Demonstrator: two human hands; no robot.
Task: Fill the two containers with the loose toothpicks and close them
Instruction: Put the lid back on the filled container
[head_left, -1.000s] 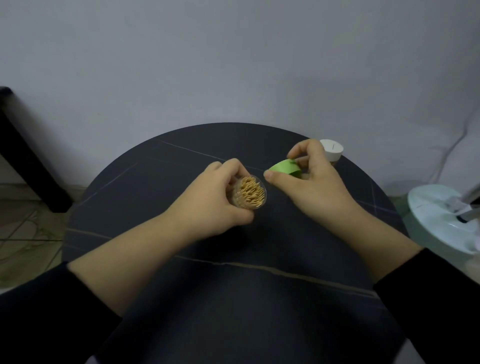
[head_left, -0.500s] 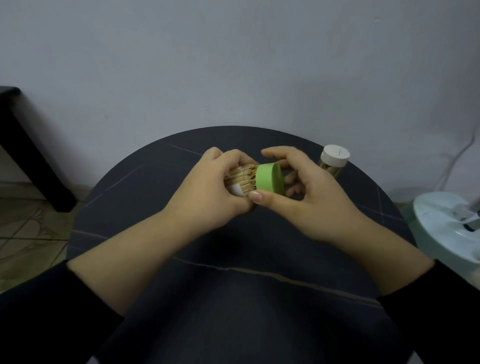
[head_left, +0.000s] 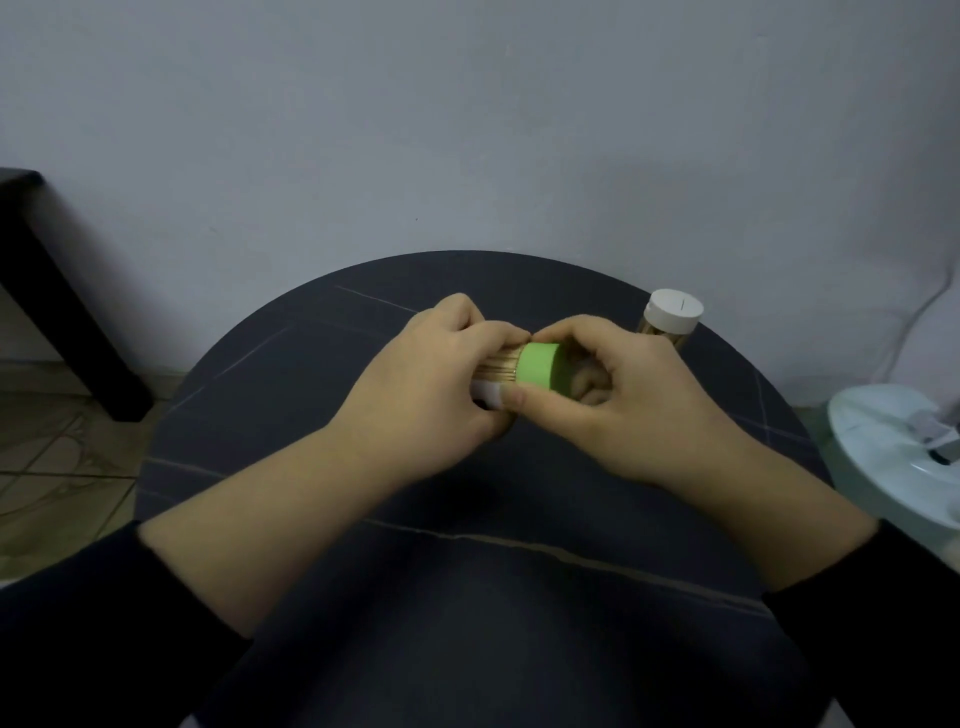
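white-capped container (head_left: 670, 318) stands behind right hand (head_left: 631, 402), beside pale fan base (head_left: 883, 457).

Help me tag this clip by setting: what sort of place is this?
Probably a room in a home: a small round dark table against a plain wall, tiled floor, and what looks like a fan base beside it.

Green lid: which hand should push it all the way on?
Probably the right hand: its fingers already pinch the green lid, while the left hand grips the toothpick container.
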